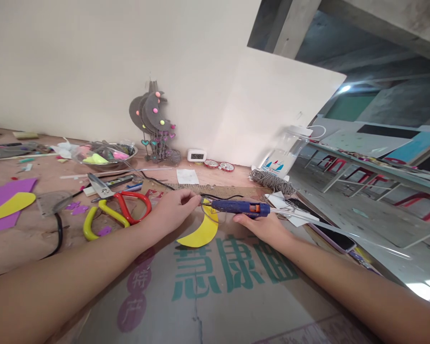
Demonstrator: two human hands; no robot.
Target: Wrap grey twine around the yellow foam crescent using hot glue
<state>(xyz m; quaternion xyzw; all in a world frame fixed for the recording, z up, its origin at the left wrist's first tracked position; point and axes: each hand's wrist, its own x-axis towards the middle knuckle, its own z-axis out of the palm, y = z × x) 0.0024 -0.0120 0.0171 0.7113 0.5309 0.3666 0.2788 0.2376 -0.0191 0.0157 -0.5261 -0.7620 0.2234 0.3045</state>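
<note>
A blue glue gun [236,207], with a long clear glue stick coming out of its back end, is in my right hand [260,225], whose fingers wrap round its handle. Its nozzle points left, close to the fingertips of my left hand [181,203]. Those fingers are pinched together near the top of a yellow crescent [202,232]; a thin loop of cord hangs there, and whether the fingers hold cord or crescent is hard to tell. The crescent lies on a printed cardboard sheet [157,310], partly under the gun.
Red-handled scissors [133,207] and yellow-handled scissors [93,222] lie left of my left hand. Behind are a bowl [107,157], grey crescent ornaments [154,114], a small clock [197,155] and a plastic jug [283,153]. A phone [331,236] rests at the right.
</note>
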